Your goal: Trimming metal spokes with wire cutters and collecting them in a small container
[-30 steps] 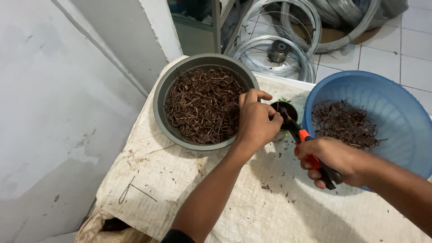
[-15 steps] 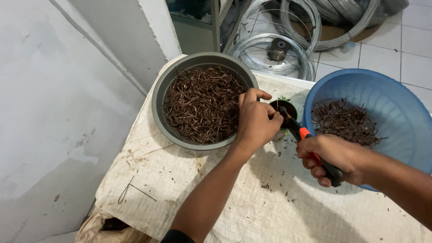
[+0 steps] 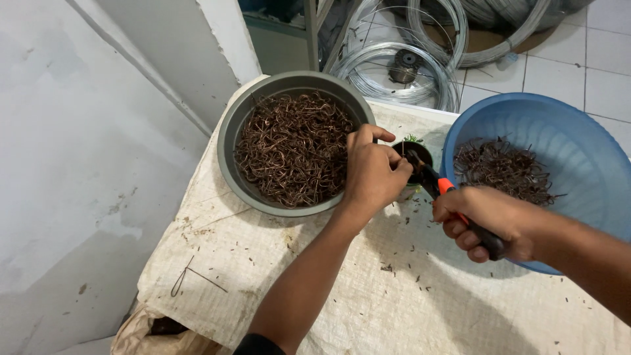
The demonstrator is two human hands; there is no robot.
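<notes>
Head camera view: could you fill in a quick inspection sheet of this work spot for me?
Surface: white woven sack cloth, strewn with small dark bits.
Job's things: grey bowl of curled brown wire pieces; blue basin with fewer dark pieces; pliers with orange-black handles.
Clutter: one bent wire on the cloth.
Hands: left hand pinches something at the pliers' tip; right hand grips the handles.
Cables: wire coils on the tiled floor.
Surroundings: white wall at left.
</notes>
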